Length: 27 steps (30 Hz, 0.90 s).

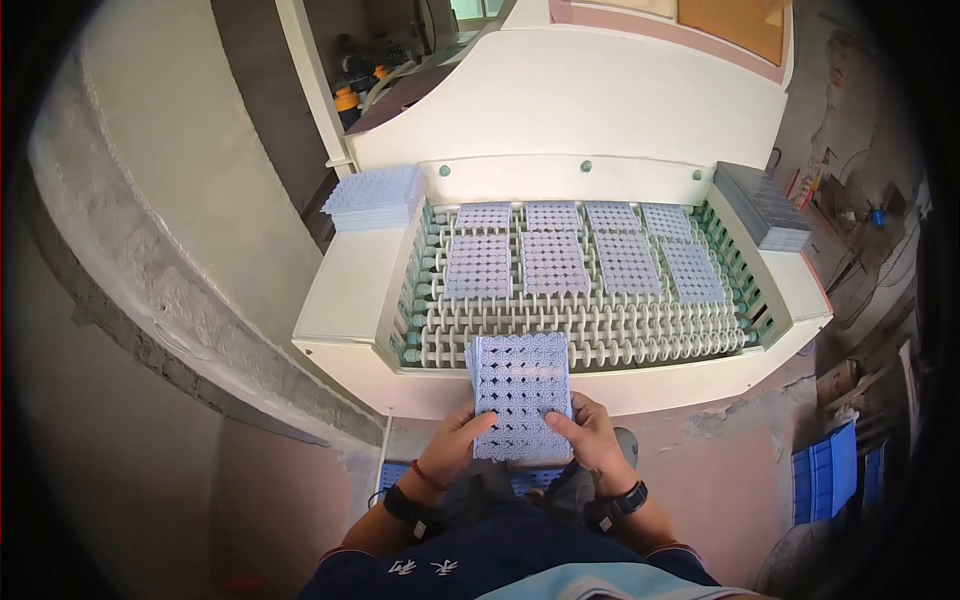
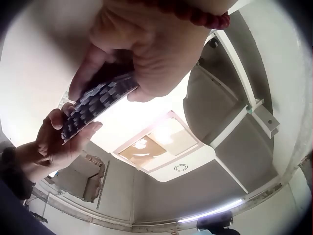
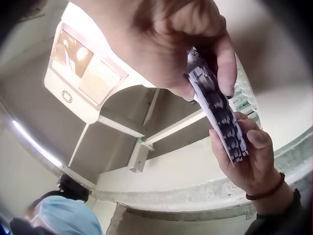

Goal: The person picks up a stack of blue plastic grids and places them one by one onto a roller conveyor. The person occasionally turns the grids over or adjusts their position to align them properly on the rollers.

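Note:
Both hands hold a small stack of pale blue perforated panels (image 1: 523,385) in front of the body, at the near side of the roller machine. My left hand (image 1: 450,448) grips the stack's left edge, thumb over the top face. On the opposite edge, my right hand (image 1: 594,436) grips it the same way. The wrist views show the panel stack (image 2: 100,104) side-on, several layers thick, with fingers on one face and thumbs on the other. Beyond the stack, two rows of similar panels (image 1: 556,264) lie flat on white rollers (image 1: 590,340).
A taller pile of pale blue panels (image 1: 372,200) stands on the machine's left ledge. Dark grey flat pieces (image 1: 765,208) are piled on its right ledge. The machine's front rim (image 1: 640,380) lies just past the hands. A blue crate (image 1: 826,475) is on the floor at right.

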Motion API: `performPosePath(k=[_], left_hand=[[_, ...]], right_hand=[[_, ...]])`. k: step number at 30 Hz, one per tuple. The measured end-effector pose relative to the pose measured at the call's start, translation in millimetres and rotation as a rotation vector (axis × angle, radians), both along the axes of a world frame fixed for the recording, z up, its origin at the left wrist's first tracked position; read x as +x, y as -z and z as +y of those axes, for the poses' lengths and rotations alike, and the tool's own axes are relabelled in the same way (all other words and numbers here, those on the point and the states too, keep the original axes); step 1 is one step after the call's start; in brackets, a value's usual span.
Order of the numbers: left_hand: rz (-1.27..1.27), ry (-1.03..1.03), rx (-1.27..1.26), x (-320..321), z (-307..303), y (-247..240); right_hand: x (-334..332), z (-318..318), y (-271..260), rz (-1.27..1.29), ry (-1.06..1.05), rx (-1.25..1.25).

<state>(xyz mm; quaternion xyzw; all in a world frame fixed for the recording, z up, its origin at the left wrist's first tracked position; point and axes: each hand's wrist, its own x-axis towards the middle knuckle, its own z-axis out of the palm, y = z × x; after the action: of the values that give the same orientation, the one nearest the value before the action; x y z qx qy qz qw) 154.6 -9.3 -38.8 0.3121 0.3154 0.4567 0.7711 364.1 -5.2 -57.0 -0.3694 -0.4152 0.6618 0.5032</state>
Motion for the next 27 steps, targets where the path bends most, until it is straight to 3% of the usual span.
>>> performPosePath(k=[1, 3, 7, 9, 10, 12, 13, 15, 16, 19, 21, 25, 27], left_hand=[[-0.007, 0.002, -0.001, 0, -3, 7], [0.165, 0.009, 0.248, -4, -6, 24], [0.140, -0.036, 0.316, -13, -13, 29], [-0.527, -0.014, -0.086, -19, -13, 17], [-0.526, -0.016, -0.088, -22, -13, 18], [-0.450, -0.102, -0.062, -27, -13, 22], [-0.452, -0.103, -0.066, -28, -14, 21], [-0.089, -0.186, 0.053, -30, -16, 18], [-0.093, -0.187, 0.042, -30, -16, 19], [-0.054, -0.202, 0.089, -31, -17, 26], [-0.274, -0.214, 0.006, -41, -18, 34], [-0.335, -0.224, -0.011, -61, -27, 35], [-0.352, -0.206, -0.004, -66, -31, 36]], right_hand=[[-2, -2, 1, -0.007, 0.002, -0.001], [-7, -2, 2, 0.037, -0.003, -0.038], [-16, 1, 9, -0.034, -0.050, -0.037], [-15, 6, 8, -0.087, -0.158, -0.064], [-16, 6, 4, -0.085, -0.160, -0.066], [-16, 5, -10, -0.428, -0.045, -0.008], [-15, 6, -10, -0.430, -0.047, -0.012], [-11, 6, -10, -0.579, -0.147, 0.015], [-11, 6, -9, -0.584, -0.151, 0.006], [-2, 12, -5, -0.480, -0.064, -0.029], [14, 20, -7, -0.337, 0.067, -0.076], [53, 47, 5, -0.240, 0.332, -0.064], [56, 61, 6, -0.300, 0.348, -0.033]])
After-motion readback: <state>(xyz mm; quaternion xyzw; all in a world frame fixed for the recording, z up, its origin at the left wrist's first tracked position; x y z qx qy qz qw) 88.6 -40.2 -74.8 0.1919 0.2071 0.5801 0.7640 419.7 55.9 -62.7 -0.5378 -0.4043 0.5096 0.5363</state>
